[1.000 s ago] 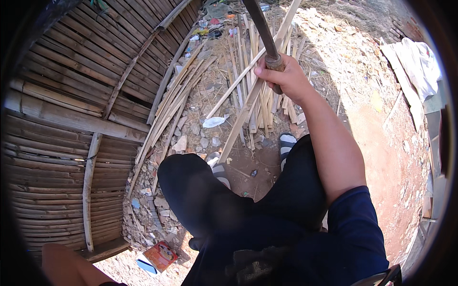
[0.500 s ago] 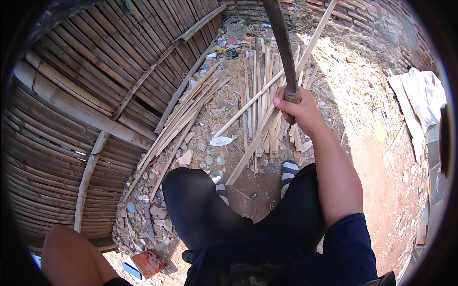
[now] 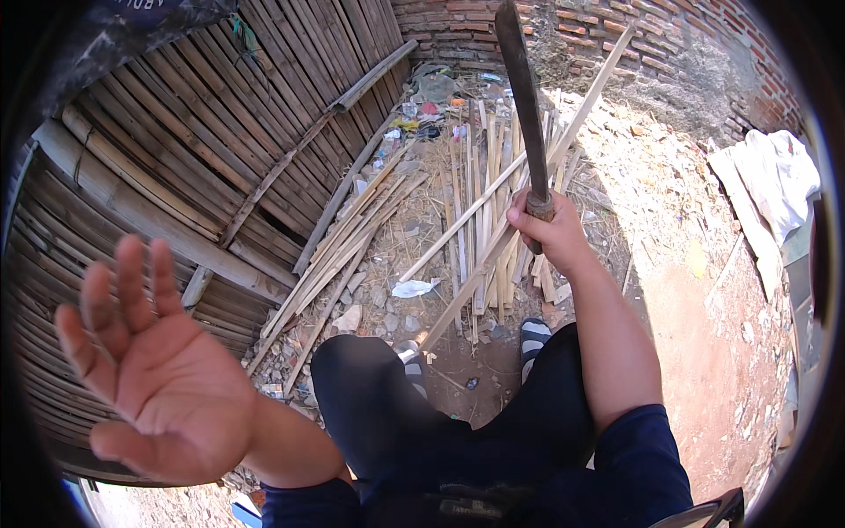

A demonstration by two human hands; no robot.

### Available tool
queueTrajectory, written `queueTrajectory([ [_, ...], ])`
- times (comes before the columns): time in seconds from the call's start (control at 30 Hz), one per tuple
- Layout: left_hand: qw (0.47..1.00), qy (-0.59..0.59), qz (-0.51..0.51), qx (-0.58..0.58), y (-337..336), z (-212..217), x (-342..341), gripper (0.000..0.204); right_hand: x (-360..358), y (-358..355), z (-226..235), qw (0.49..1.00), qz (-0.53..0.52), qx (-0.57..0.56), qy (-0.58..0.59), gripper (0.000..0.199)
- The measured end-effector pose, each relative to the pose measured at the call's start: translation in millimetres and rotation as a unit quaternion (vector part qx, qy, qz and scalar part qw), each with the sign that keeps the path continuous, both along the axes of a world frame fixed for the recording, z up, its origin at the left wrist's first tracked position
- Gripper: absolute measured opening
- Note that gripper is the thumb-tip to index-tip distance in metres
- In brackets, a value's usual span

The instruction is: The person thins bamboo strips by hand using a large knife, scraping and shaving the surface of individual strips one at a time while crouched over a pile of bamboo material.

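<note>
My right hand [image 3: 550, 231] grips the handle of a long dark machete [image 3: 521, 97], its blade pointing up and away from me, held over a pile of split bamboo strips [image 3: 480, 207] lying on the ground. My left hand [image 3: 154, 365] is raised at the lower left, palm toward the camera, fingers spread and holding nothing. My knees in dark trousers and my striped sandals [image 3: 532, 339] are below, close to the near end of the strips.
A bamboo slat wall [image 3: 176, 158] runs along the left. A red brick wall [image 3: 634, 44] closes the far side. Litter and stones [image 3: 414, 114] lie near the wall. White cloth [image 3: 779, 176] rests on boards at the right. Bare reddish dirt [image 3: 704, 352] spreads rightward.
My left hand has risen into view from the lower left edge and spread open. The machete in my right hand has stayed upright while the view tilted upward.
</note>
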State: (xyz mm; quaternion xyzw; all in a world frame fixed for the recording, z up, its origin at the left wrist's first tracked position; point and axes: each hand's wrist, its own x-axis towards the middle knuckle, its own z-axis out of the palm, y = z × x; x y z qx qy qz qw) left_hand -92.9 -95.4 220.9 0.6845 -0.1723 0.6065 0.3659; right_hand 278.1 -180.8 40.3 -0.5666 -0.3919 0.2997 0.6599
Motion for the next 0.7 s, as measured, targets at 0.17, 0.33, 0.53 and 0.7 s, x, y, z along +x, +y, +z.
queueTrajectory([
  [0.17, 0.835, 0.477, 0.274, -0.011, 41, -183, 105, 0.105, -10, 4, 1, 0.997, -0.068, 0.038, 0.023, 0.028],
  [0.33, 0.784, 0.542, 0.303, -0.013, 55, -228, 124, 0.087, -24, 10, 11, 0.997, -0.068, 0.038, 0.008, 0.027],
  [0.53, 0.78, 0.552, 0.293, -0.029, 48, -201, 99, 0.091, -28, 16, -2, 0.979, -0.123, 0.026, -0.163, 0.028],
  [0.7, 0.926, 0.253, 0.19, -0.205, 64, -78, 0, 0.128, -39, 31, 8, 0.977, -0.104, 0.026, -0.182, 0.031],
])
